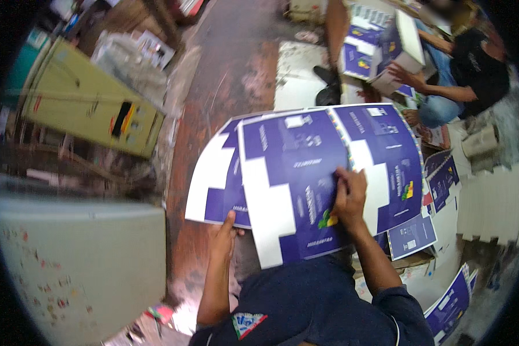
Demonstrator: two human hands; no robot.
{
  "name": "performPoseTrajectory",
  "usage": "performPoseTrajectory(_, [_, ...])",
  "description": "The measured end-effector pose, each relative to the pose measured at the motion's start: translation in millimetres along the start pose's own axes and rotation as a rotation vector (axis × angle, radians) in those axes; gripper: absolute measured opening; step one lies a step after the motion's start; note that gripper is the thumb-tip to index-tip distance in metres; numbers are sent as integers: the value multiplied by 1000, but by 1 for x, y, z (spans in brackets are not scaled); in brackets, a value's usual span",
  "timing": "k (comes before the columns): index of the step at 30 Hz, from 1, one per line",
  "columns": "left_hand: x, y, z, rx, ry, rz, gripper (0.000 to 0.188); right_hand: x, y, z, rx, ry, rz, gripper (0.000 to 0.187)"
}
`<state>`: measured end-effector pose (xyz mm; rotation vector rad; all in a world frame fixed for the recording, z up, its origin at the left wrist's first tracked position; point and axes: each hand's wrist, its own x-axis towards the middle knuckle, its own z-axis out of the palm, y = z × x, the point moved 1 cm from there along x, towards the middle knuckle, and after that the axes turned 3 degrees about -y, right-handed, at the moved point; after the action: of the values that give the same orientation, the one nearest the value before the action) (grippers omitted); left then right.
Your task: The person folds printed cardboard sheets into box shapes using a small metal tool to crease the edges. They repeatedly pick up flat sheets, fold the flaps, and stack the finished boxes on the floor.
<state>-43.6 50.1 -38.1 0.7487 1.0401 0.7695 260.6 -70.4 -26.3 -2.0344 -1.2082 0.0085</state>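
Large purple-and-white printed card sheets spread in front of my body. The upper printed sheet (282, 190) overlaps another printed sheet (213, 179) that fans out on the left. My left hand (228, 228) is closed on the near edge of that lower sheet, thumb on top. Over the upper sheet, beside a coloured strip, lies my right hand (352, 196) with bent fingers pressed together on the card; its fingertips are partly hidden. The sheets bow upward along their far edge.
A co-worker (467, 75) sits at the far right, hands on a stack of similar sheets (360, 46). More printed sheets (412, 236) lie to my right. A green metal cabinet (86, 98) and a pale machine housing (81, 265) stand left, along the worn reddish floor (230, 75).
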Motion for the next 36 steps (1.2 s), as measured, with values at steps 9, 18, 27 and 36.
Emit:
performPoseTrajectory(9, [-37, -23, 2, -93, 22, -78, 27, 51, 46, 23, 111, 113, 245, 29])
performPoseTrajectory(18, [-95, 44, 88, 772, -940, -62, 14, 59, 42, 29, 217, 52, 271, 28])
performPoseTrajectory(27, [10, 29, 67, -49, -157, 101, 71, 52, 48, 19, 378, 119, 346, 29])
performPoseTrajectory(36, [-18, -13, 107, 601, -497, 187, 61, 59, 43, 17, 678, 110, 488, 32])
